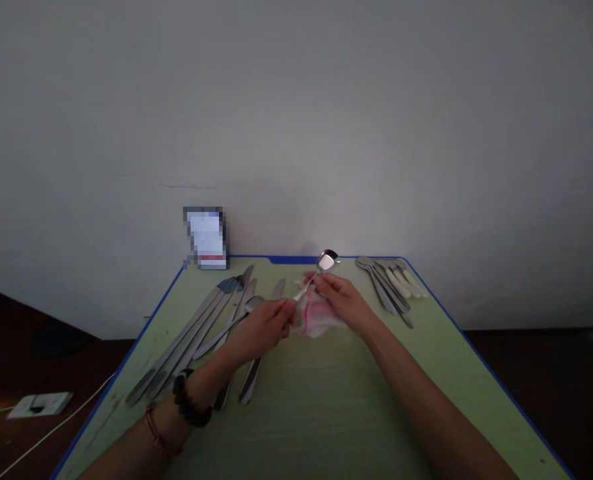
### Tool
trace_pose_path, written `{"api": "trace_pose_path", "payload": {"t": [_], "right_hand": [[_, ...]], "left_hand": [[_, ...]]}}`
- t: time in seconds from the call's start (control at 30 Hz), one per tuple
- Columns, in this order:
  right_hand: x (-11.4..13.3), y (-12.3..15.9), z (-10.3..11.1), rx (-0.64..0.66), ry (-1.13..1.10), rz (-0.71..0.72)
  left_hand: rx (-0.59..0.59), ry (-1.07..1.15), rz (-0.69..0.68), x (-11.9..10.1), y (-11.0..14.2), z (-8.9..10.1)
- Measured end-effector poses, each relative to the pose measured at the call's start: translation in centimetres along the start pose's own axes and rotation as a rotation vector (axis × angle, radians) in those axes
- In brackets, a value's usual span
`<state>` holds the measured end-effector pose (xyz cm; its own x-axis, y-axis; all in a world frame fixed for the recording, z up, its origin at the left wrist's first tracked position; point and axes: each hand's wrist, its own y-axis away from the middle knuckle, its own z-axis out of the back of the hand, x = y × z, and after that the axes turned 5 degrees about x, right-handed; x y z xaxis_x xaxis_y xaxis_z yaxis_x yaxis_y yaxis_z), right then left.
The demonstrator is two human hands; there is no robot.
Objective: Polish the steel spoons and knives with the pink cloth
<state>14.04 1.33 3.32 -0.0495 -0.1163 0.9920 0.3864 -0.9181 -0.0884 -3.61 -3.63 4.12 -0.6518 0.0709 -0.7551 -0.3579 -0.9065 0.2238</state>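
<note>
My left hand [266,325] is closed around the handle end of a shiny metal spoon [326,261], whose bowl points up and away near the table's far edge. My right hand [340,300] is closed on a pink-and-white cloth [316,321], pressing it against the spoon's handle just below the bowl. The cloth hangs down between both hands over the pale green table [326,407]. Dark bead bracelets sit on my left wrist.
Several long knives and other cutlery [201,333] lie in a row at the left. A group of spoons [389,283] lies at the far right. A blurred small box [205,238] stands at the far left corner. A white cable and adapter [39,403] lie on the floor.
</note>
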Motion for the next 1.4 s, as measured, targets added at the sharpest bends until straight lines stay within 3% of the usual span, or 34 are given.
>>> {"api": "trace_pose_path", "payload": {"t": [0.17, 0.27, 0.37, 0.5, 0.6, 0.77, 0.93, 0.97, 1.03, 1.13, 1.2, 1.27, 1.4], "right_hand": [[-0.4, 0.0, -1.5, 0.017, -0.189, -0.039], [0.1, -0.4, 0.0, -0.111, -0.093, -0.024], [0.7, -0.5, 2.9, -0.244, 0.312, -0.017], [0.3, -0.3, 6.4, -0.177, 1.026, -0.152], [-0.9, -0.1, 7.3, -0.131, 1.275, -0.307], [-2.7, -0.2, 6.8, -0.136, 1.348, -0.4], [-1.4, 0.0, 5.5, -0.233, 1.25, -0.28], [-0.8, 0.1, 4.9, -0.205, 1.196, -0.224], [0.6, 0.6, 3.4, -0.03, 1.059, -0.1], [2.0, 1.4, 0.6, 0.434, 0.898, 0.004], [2.1, 1.9, -0.9, 0.646, 0.907, -0.007], [1.7, 2.1, -1.8, 0.699, 0.945, -0.039], [0.7, 2.1, -2.3, 0.573, 0.977, 0.024]], "left_hand": [[0.016, 0.09, -0.069, -0.1, 0.0, -0.1], [0.0, -0.11, -0.069, 0.1, 0.1, 0.9], [-0.101, -0.46, 0.068, 1.0, 0.4, 2.9], [-0.121, -0.662, 0.266, 3.0, 0.8, 6.1], [-0.089, -0.691, 0.33, 4.1, 1.1, 7.4], [0.076, -0.737, 0.377, 4.3, 1.3, 7.2], [0.153, -0.825, 0.425, 3.6, 1.3, 6.4], [0.155, -0.831, 0.422, 3.4, 1.3, 6.3], [0.158, -0.841, 0.411, 3.3, 1.2, 6.1], [0.149, -0.849, 0.37, 3.3, 1.1, 5.9], [0.133, -0.828, 0.33, 3.4, 1.2, 6.0], [0.126, -0.793, 0.283, 3.4, 1.3, 6.1], [0.144, -0.657, 0.181, 3.1, 1.4, 6.3]]}}
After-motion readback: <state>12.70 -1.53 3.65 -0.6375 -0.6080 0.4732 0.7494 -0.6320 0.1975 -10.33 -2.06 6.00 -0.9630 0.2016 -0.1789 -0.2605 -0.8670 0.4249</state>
